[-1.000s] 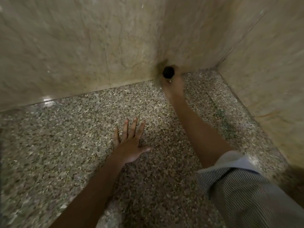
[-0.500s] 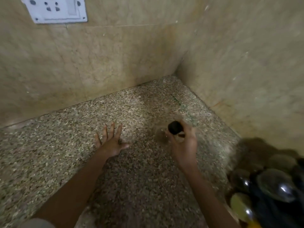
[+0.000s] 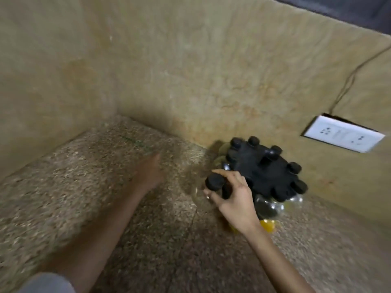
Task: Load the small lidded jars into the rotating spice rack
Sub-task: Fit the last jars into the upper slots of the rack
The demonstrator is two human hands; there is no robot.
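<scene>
While the right hand (image 3: 237, 197) reaches in from 5 o'clock, forearm angled up-left, wrist bent, its fingers (image 3: 224, 174) and thumb curl around a small clear jar with a round black lid (image 3: 215, 182). Grip sits at the jar's neck, just under the lid. Jar's long axis is tilted, lid end pointing toward 10 o'clock and at the camera; the clear body below is blurred, contents can't be told. Jar sits at the 9 o'clock edge of the black rotating spice rack (image 3: 262, 168), just beside it, touching or not can't be told. Rack stands on the speckled granite tabletop (image 3: 63, 187) against the beige marble wall (image 3: 190, 70), at 3 o'clock of frame centre. Several black-lidded jars ring its top; clear jar bodies show below, one with yellow contents (image 3: 267, 226) at the rack's 6 o'clock.

Left hand (image 3: 151, 172) stretches in from 7 o'clock, arm straight, palm down, flat and loose on or just over the tabletop, holding nothing; motion blur hides the fingers. Grey sleeve (image 3: 46, 283) at the bottom-left corner. White wall socket plate (image 3: 343, 134) at 3 o'clock, thin cable (image 3: 351, 77) running up from it.
</scene>
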